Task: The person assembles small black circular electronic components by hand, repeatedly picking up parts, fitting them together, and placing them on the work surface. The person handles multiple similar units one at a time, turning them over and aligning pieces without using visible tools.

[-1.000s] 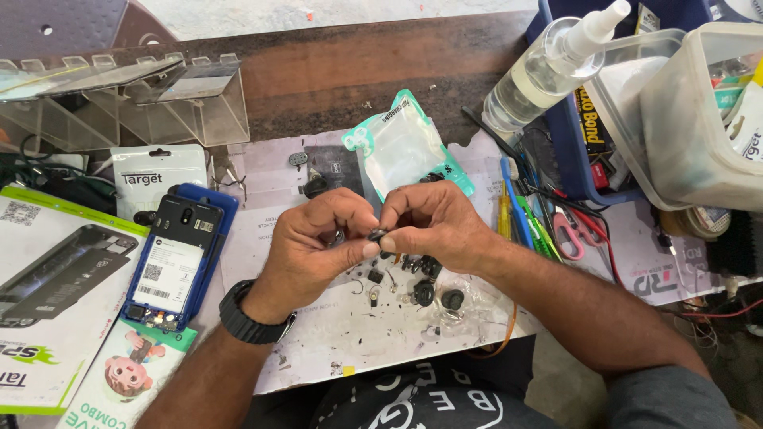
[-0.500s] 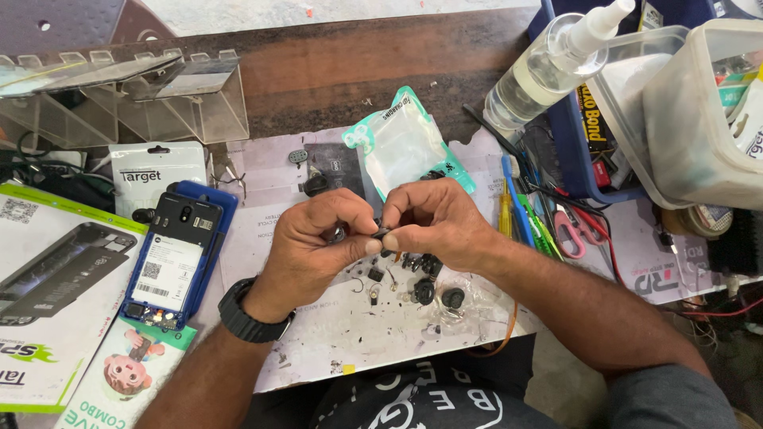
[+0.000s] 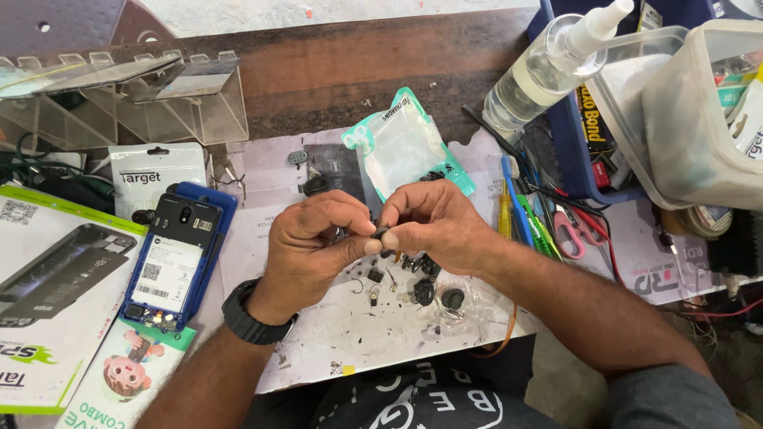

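My left hand (image 3: 314, 242) and my right hand (image 3: 433, 224) meet at the fingertips over a stained white work mat (image 3: 318, 334). Together they pinch a tiny dark part (image 3: 380, 233) between thumbs and forefingers. A black watch sits on my left wrist. Several small black parts (image 3: 433, 292) lie on the mat just below my right hand. An opened phone (image 3: 171, 260) with its back off rests in a blue case to the left. A small teal-edged clear pouch (image 3: 405, 147) lies just beyond my hands.
Clear acrylic racks (image 3: 135, 95) stand at the back left. A spray bottle (image 3: 548, 67), a plastic tub (image 3: 699, 111) and a blue bin sit at the right, with screwdrivers and scissors (image 3: 568, 230) beside them. Packaging cards (image 3: 48, 294) lie at the left.
Both hands stay joined on the tiny part; the fingers have only shifted slightly around it.
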